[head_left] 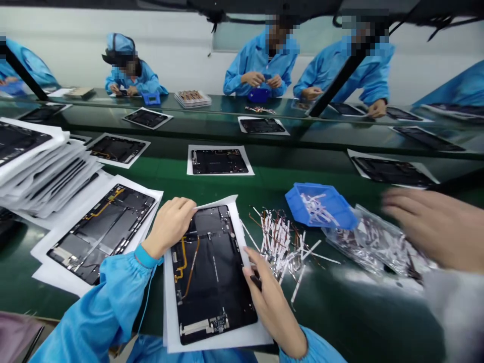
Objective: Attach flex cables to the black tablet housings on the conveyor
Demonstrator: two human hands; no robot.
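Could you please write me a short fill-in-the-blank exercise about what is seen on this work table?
1. The left hand rests on the top ____ corner of the opened tablet.
2. The right hand touches the ____ edge of the tablet.
3. The bin holding white strips is ____.
Missing words: left; right; blue.

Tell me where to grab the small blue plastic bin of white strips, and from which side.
Probably pinch the small blue plastic bin by its bare left wall, coming from above and the left. It is open-topped, its right end lies against the clear plastic bag, another person's hand hovers there, and loose white strips crowd its near side.
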